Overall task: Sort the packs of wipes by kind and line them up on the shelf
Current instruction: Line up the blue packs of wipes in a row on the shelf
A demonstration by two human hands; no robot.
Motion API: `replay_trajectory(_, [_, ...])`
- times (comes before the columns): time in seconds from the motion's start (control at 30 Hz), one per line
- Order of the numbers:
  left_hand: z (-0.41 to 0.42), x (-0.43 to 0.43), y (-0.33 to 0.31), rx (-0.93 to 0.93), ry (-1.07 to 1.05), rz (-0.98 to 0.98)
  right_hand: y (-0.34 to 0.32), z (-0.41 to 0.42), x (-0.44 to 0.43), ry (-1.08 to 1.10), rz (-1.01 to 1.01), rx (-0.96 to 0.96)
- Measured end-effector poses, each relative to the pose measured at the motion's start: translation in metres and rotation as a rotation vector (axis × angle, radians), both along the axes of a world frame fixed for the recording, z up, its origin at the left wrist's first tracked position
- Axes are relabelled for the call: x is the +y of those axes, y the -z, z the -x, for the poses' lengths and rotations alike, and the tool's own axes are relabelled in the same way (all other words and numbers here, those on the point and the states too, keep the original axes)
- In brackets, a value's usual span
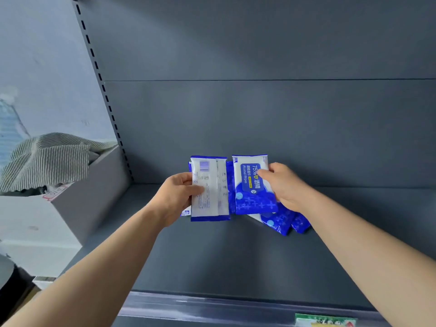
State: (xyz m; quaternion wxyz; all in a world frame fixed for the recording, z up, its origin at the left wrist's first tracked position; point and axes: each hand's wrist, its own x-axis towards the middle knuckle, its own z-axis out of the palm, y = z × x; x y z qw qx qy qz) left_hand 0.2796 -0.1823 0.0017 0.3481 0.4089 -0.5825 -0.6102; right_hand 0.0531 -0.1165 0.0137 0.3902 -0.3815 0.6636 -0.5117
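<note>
My left hand [175, 198] grips a blue and white pack of wipes [210, 192] upright with its printed back and barcode facing me; more packs seem stacked behind it. My right hand [286, 188] holds another pack [250, 185] upright, label "75% Alcohol Wipes" facing me, right beside the first. Both are over the dark grey shelf [224, 256], near its back panel. Two more blue packs [283, 221] lie flat on the shelf under my right hand, partly hidden.
A grey cardboard box [77, 208] with striped cloth [47, 159] on it stands left of the shelf's slotted upright. The shelf's front rail [236, 308] carries a green price tag [325, 320] at the lower right.
</note>
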Motion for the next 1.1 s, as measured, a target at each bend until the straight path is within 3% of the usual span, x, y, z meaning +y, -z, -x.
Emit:
replay_trajectory(0.23, [-0.007,-0.012,-0.003,-0.141,0.009,0.180,-0.024,0.006,-0.002,-0.030,0.041,-0.131])
replay_trajectory(0.4, [-0.011,-0.012,-0.006,-0.174,0.035,0.191,-0.027,0.008,0.000,-0.166,0.013,-0.221])
replay_trajectory(0.63, [-0.013,-0.001,-0.015,-0.100,0.234,0.124,-0.015,-0.005,0.000,-0.282,-0.065,-0.326])
replay_trajectory(0.83, [-0.006,0.005,-0.015,-0.111,0.113,0.258,-0.008,-0.018,-0.003,-0.302,-0.075,-0.308])
replay_trajectory(1.0, [-0.008,-0.001,-0.012,0.040,0.028,0.136,-0.005,-0.021,-0.006,-0.226,0.013,-0.315])
replay_trajectory(1.1, [-0.008,-0.006,-0.007,0.023,0.078,0.116,-0.003,-0.022,-0.007,-0.193,0.058,-0.279])
